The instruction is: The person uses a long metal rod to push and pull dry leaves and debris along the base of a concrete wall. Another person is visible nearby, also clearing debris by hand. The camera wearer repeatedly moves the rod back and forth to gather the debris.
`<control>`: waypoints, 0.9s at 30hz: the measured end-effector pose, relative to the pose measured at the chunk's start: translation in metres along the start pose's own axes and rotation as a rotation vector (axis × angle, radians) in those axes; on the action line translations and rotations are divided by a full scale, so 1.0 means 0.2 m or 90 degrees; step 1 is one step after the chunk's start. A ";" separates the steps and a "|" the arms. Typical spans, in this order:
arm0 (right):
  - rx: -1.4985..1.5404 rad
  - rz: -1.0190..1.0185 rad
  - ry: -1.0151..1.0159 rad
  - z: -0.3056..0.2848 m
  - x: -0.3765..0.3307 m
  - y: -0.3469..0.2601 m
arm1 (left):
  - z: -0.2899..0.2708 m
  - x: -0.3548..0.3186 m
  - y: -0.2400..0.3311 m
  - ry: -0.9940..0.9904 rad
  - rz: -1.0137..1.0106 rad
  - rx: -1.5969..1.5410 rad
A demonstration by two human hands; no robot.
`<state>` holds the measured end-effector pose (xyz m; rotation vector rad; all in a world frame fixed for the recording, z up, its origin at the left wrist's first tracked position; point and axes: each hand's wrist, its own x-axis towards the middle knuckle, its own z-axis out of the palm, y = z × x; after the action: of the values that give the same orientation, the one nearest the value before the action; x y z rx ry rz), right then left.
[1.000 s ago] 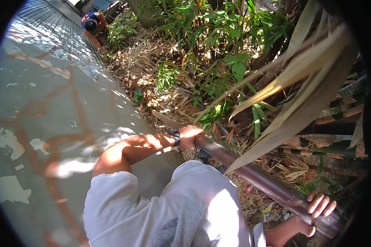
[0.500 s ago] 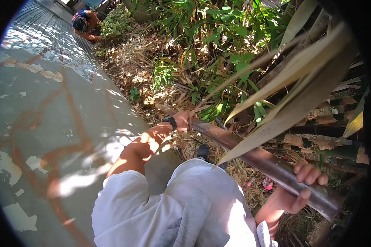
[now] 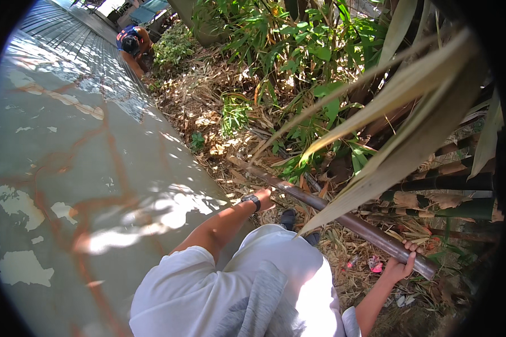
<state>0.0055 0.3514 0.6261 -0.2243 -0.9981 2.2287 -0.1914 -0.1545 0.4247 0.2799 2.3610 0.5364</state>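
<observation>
In the head view, a long brown pole (image 3: 351,222) lies slantwise in front of the person, above ground strewn with dry leaves (image 3: 202,92). Its near end is at the lower right, and it runs up and to the left, where the far end looks narrower and paler. The right hand (image 3: 400,268) grips the pole close to the near end, with the fingers wrapped over the upper side and the thumb along the side facing the body. The left hand (image 3: 264,200), with a dark watch (image 3: 253,201) on the wrist, is just beside the pole's farther stretch; its fingers are mostly hidden, so I cannot tell whether it is open or closed, or whether it touches the pole.

A long dry leaf (image 3: 388,151) hangs close to the camera and crosses in front of the pole's middle. On the left stands a grey wall (image 3: 67,185) with reddish-brown streaks and pale peeled patches. Green plants (image 3: 320,50) grow at the top, and dark stalks (image 3: 466,208) stretch along the right. A pink scrap (image 3: 375,264) lies on the ground near the right hand. At the upper left, another person (image 3: 130,42) bends down beside the wall
</observation>
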 end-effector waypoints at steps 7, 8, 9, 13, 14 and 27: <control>-0.137 0.168 0.621 -1.31 -0.19 0.20 | 0.11 -0.12 -0.34 -0.065 -0.091 -0.062; -0.149 0.202 0.698 -1.42 -0.23 0.22 | 0.10 -0.13 -0.34 -0.063 -0.100 0.037; -0.162 0.234 0.757 -1.49 -0.26 0.24 | 0.08 -0.15 -0.35 -0.094 -0.065 -0.020; -0.233 0.239 0.848 -1.35 -0.23 0.20 | 0.03 -0.15 -0.28 -0.059 -0.099 0.033; -0.198 0.206 0.770 -1.22 -0.18 0.17 | 0.02 -0.14 -0.25 -0.105 -0.125 0.037; -0.075 -0.043 -0.381 0.86 -0.12 -0.12 | -0.37 -0.05 0.17 0.135 0.180 -0.013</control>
<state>-0.0331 0.2446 0.7599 0.4473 -1.4215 2.2177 -0.2312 -0.1501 0.4954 0.5797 2.5333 0.7551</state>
